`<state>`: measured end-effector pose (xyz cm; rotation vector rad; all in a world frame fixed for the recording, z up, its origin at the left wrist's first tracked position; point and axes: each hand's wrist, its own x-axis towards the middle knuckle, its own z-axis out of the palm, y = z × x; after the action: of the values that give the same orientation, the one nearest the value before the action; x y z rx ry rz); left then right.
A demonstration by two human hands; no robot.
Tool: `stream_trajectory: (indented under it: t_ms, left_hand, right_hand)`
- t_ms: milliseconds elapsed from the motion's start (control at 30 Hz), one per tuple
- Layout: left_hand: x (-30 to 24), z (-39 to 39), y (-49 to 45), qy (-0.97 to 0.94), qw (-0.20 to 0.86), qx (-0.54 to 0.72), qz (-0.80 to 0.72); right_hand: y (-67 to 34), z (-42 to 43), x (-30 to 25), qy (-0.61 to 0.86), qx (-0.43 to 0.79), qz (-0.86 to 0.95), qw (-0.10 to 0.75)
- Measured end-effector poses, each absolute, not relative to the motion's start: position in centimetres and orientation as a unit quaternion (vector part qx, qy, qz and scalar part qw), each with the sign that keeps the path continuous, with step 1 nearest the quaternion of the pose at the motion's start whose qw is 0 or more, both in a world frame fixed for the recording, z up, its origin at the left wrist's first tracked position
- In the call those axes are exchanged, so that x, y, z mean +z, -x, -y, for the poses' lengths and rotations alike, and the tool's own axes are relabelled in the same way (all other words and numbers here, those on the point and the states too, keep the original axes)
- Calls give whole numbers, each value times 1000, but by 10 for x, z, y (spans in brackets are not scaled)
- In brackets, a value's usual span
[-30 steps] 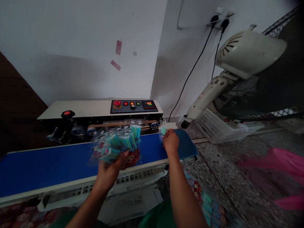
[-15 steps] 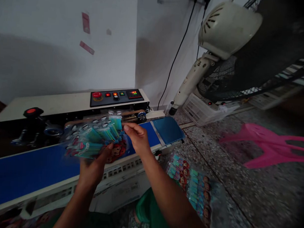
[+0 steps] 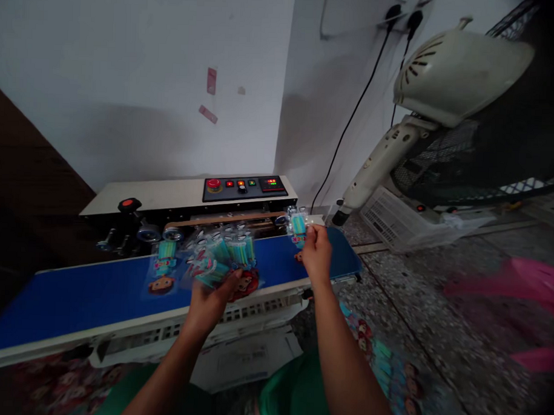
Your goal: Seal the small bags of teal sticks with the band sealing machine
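Observation:
My left hand (image 3: 214,305) is closed on a fanned stack of clear plastic packets (image 3: 225,251), holding teal striped sticks and a red-haired doll face. The stack is over the blue belt (image 3: 87,295) of a band sealing machine (image 3: 145,197). At the belt's right part, my right hand (image 3: 318,251) pinches one similar packet (image 3: 299,225) by its side, its top edge near the roller at the machine's right end. Another packet (image 3: 163,267) lies on the belt left of the stack, its top by the machine's wheels.
A control panel (image 3: 244,188) with a red button and lit digits tops the machine. More packets (image 3: 389,369) lie on the speckled floor at right, others (image 3: 66,388) below the belt at left. A fan (image 3: 463,75), white crate (image 3: 385,220) and pink plastic object (image 3: 506,279) stand right.
My right hand has left the stack and moved right with a single packet. A packet on the belt at left has come into view. The camera view has shifted left.

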<state>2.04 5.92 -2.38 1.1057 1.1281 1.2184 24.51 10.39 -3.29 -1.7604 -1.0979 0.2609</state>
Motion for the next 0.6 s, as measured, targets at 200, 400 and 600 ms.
stream_trajectory:
  t_ms: [200,400,600]
  left_hand:
    - [-20,-57,-19,-496,524,494,-485]
    - [-23,-59,-17,-499,543,484,-471]
    - [-24,-63,-15,-465,549,519,-461]
  right_hand:
    - [-273,-117,-43,882,14,409,235]
    - [-245,-136,-48,856,42,471,207]
    - [-208,-120,-32,640,158,574,486]
